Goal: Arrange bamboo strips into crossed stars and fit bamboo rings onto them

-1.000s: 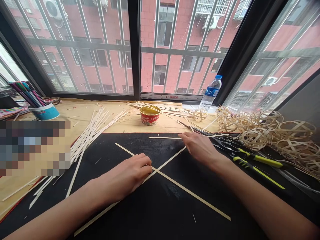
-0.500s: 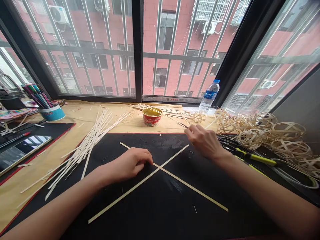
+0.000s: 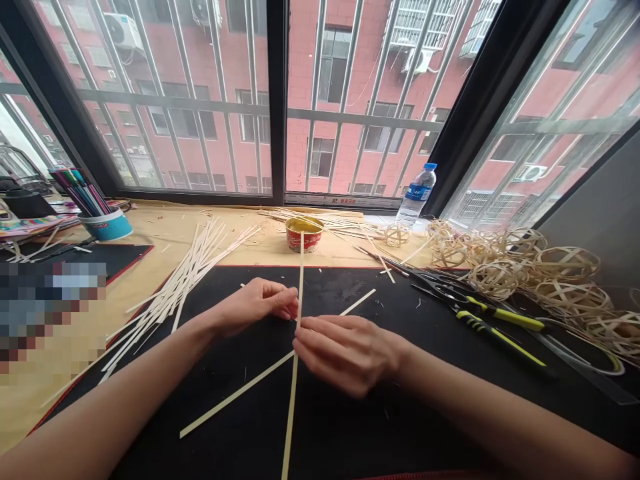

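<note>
L hand (image 3: 257,305) half-closed, fingertips pinching third strip (image 3: 300,280) at the crossing; R hand (image 3: 345,353) curled, fingers (image 3: 313,340) pressing the same spot from the other side. Third strip ran near-upright over two crossed strips (image 3: 240,398), all on black mat (image 3: 340,433) (exact crossing mostly hidden by fingers). Step in hand: adding a third strip across the X; the stack needed pinning flat. Loose strips (image 3: 185,287) lay L, woven balls (image 3: 500,277) R.

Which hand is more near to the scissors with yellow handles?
Right hand: left of the yellow-handled scissors, not touching them. Left hand: farther left, beyond the pale strip.
</note>
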Demonstrator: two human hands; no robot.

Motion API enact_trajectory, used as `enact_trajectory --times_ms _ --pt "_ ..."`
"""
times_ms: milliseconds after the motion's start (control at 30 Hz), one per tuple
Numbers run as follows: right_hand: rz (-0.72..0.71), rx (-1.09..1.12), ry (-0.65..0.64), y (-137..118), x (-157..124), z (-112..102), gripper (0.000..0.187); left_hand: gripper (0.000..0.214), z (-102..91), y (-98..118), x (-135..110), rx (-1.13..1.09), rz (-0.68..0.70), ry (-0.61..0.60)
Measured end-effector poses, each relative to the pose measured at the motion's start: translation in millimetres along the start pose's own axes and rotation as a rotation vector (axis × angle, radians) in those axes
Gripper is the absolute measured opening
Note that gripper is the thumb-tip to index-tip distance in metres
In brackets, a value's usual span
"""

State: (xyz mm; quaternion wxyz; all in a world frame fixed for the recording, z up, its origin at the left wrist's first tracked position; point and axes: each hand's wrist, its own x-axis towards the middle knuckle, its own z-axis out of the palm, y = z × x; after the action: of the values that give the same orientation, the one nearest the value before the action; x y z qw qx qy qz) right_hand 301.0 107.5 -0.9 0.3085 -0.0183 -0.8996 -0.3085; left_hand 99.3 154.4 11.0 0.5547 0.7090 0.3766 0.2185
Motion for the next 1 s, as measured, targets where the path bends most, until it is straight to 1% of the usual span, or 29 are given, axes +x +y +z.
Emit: enact_trajectory --times_ms 100,167,233,333,367,433,533,633,733,800,867,900,1000 --pt "0.035 0.078 -0.022 3 -5 6 0.024 0.038 0.4 0 0 -0.011 -0.048 0.037" --pt "0.112 0.153 -0.053 4 -12 6 0.03 0.035 0.4 -2 1 -0.028 -0.085 0.061" --pt "0.247 0.215 -0.087 6 -19 4 0.031 0.034 0.5 -3 1 -0.05 -0.118 0.079" --pt "0.49 0.306 -0.138 8 -31 6 0.022 0.032 0.6 -4 2 -0.081 -0.159 0.096" --pt "0.551 0.358 -0.157 8 -34 8 0.02 0.032 0.6 -4 2 -0.09 -0.169 0.099" --pt "0.624 0.482 -0.187 7 -40 12 0.018 0.031 0.8 -4 2 -0.104 -0.184 0.104" --pt "0.643 0.587 -0.21 5 -45 18 0.021 0.029 1.8 -4 3 -0.118 -0.201 0.11" --pt "0.615 0.591 -0.212 4 -48 21 0.023 0.025 2.5 1 3 -0.136 -0.218 0.112" --pt "0.605 0.58 -0.206 2 -48 22 0.021 0.022 -1.2 12 -4 -0.167 -0.242 0.113" --pt "0.598 0.568 -0.206 2 -48 22 0.021 0.022 -7.8 18 -15 -0.17 -0.282 0.098" --pt "0.591 0.561 -0.204 2 -47 22 0.021 0.022 -17.1 20 -32 -0.143 -0.363 0.069" --pt "0.588 0.561 -0.202 1 -47 22 0.021 0.022 -22.1 18 -43 -0.13 -0.41 0.062" --pt "0.573 0.565 -0.192 1 -46 23 0.02 0.024 -35.9 6 -77 -0.111 -0.568 0.107"
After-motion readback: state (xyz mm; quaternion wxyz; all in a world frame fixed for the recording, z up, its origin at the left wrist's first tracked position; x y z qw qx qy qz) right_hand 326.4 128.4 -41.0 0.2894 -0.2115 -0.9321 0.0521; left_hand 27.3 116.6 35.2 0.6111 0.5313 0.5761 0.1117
